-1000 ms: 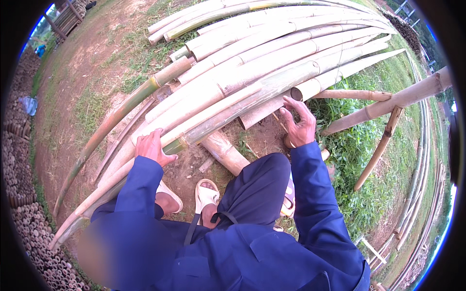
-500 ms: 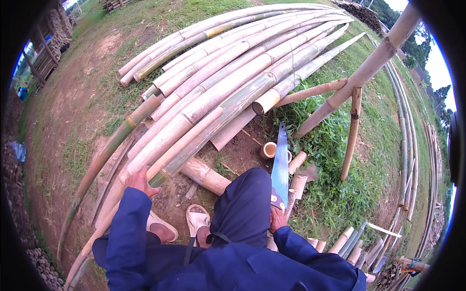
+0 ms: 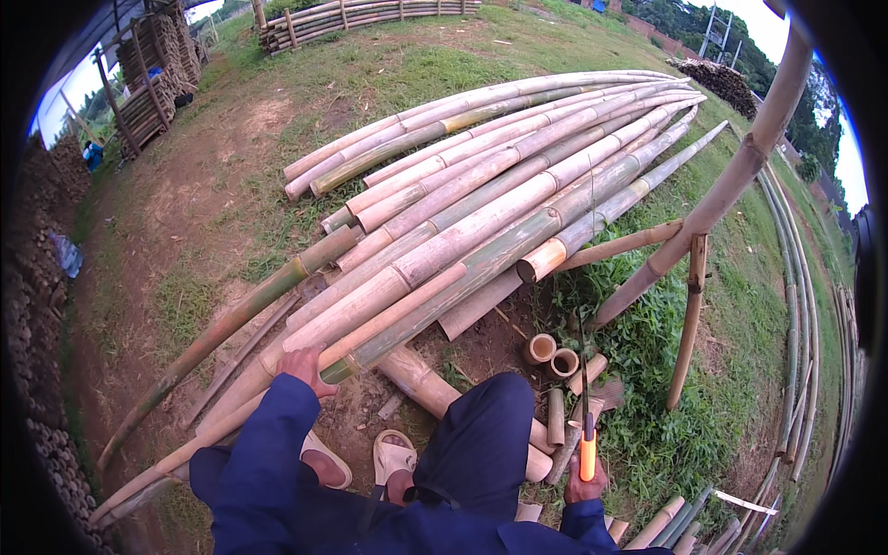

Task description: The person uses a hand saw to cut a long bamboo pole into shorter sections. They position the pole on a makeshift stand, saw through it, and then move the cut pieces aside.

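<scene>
My left hand point(image 3: 305, 372) is wrapped over a pale bamboo pole point(image 3: 268, 361), its thumb toward the green cut end point(image 3: 340, 371) of a neighbouring pole. My right hand point(image 3: 585, 483) grips a handsaw by its orange handle point(image 3: 588, 450), right of my knee. The saw's blade point(image 3: 583, 370) stands edge-on, pointing away from me, and touches no pole that I can make out. Beyond my hands lies a row of long bamboo poles point(image 3: 481, 250). Under their near ends a thick bamboo log point(image 3: 416, 375) lies crosswise, partly hidden by my leg.
Short bamboo cut-offs point(image 3: 539, 349) lie around the blade. A slanting bamboo post point(image 3: 703, 213) with braces stands at the right, above leafy weeds point(image 3: 638, 305). More cut lengths point(image 3: 661, 523) lie at lower right. Stacked bamboo point(image 3: 347, 20) stands far back.
My right hand has moved to the right and turned the saw from flat side showing to edge-on. The left hand keeps its place on the pole. My view has tilted upward.
</scene>
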Available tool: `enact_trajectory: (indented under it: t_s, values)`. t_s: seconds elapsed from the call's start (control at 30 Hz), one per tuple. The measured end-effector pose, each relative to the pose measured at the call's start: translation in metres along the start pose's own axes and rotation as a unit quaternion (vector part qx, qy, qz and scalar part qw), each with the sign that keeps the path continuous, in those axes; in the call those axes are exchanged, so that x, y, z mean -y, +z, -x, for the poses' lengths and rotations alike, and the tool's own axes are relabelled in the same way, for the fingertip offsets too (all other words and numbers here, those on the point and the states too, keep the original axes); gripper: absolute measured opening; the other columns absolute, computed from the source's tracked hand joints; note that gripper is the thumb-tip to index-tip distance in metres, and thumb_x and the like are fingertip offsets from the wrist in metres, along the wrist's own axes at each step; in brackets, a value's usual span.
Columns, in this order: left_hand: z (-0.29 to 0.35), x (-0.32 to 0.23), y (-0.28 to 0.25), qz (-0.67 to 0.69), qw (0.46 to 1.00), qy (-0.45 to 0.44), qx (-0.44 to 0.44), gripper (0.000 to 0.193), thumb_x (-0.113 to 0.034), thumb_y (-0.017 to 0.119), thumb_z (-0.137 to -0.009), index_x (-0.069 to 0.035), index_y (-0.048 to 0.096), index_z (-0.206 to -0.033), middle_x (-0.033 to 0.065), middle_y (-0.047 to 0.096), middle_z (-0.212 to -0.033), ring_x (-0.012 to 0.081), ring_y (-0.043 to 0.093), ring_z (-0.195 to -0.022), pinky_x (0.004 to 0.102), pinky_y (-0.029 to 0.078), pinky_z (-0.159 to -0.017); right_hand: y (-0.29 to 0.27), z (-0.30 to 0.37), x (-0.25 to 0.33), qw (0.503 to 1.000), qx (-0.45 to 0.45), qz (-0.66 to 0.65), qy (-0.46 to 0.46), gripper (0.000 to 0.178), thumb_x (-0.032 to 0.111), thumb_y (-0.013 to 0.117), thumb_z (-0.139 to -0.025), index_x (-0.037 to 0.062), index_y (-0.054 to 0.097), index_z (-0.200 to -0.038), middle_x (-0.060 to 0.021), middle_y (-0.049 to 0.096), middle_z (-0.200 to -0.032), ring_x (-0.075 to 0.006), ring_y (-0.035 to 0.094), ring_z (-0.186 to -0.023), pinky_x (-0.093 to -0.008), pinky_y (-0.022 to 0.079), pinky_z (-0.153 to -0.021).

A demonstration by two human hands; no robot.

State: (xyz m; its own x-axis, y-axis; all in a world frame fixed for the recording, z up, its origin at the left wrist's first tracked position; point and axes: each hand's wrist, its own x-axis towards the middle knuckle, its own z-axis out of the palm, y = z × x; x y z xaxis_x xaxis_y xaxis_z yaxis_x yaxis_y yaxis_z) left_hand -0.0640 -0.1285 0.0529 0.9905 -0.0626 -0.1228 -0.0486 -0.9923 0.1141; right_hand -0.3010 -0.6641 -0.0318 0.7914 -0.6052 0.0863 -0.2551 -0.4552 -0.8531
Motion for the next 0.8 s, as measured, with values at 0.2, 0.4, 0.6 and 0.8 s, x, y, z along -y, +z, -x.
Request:
enact_trajectory:
  t_s: [0.2, 0.4, 0.6, 0.8]
  values:
    - [0.001, -0.001, 0.001, 0.015, 1.000, 0.000, -0.010, 0.088, -0.039, 0.092, -0.054, -0.008, 0.065, -0.131, 0.0198, 0.073, -0.107, 0.0399, 0.069, -0.101, 0.0460, 0.053, -0.096, -0.055, 0.027, 0.068, 0.992, -0.008, -0.093, -0.083, 0.013, 0.002, 0.069, -0.093, -0.0039, 0.065, -0.104, -0.0047, 0.067, -0.091, -0.0128, 0.062, -0.075, -0.0298, 0.054, -0.073]
    - [-0.003, -0.001, 0.002, 0.003, 1.000, -0.011, -0.021, 0.086, -0.037, 0.090, -0.053, -0.009, 0.066, -0.130, 0.0199, 0.074, -0.101, 0.0391, 0.070, -0.097, 0.0445, 0.054, -0.095, -0.013, -0.059, 0.133, 0.955, 0.163, -0.245, -0.028, 0.024, 0.011, 0.074, -0.095, -0.0055, 0.066, -0.110, -0.0071, 0.069, -0.095, -0.0134, 0.065, -0.083, -0.0310, 0.056, -0.079]
    - [-0.007, 0.003, -0.004, -0.021, 1.000, -0.008, -0.016, 0.085, -0.037, 0.090, -0.053, -0.010, 0.066, -0.130, 0.0200, 0.074, -0.098, 0.0390, 0.069, -0.098, 0.0452, 0.054, -0.094, 0.082, -0.144, 0.153, 0.931, 0.253, -0.260, -0.045, 0.034, 0.012, 0.077, -0.094, -0.0054, 0.066, -0.121, -0.0042, 0.071, -0.102, -0.0096, 0.066, -0.090, -0.0251, 0.054, -0.081]
    - [-0.006, -0.002, -0.012, -0.020, 1.000, -0.013, -0.009, 0.084, -0.033, 0.089, -0.054, -0.010, 0.065, -0.132, 0.0195, 0.073, -0.108, 0.0367, 0.067, -0.105, 0.0444, 0.049, -0.102, 0.121, -0.171, 0.159, 0.903, 0.304, -0.301, -0.037, 0.031, 0.007, 0.076, -0.095, -0.0045, 0.067, -0.123, -0.0049, 0.071, -0.107, -0.0102, 0.066, -0.092, -0.0236, 0.054, -0.082]
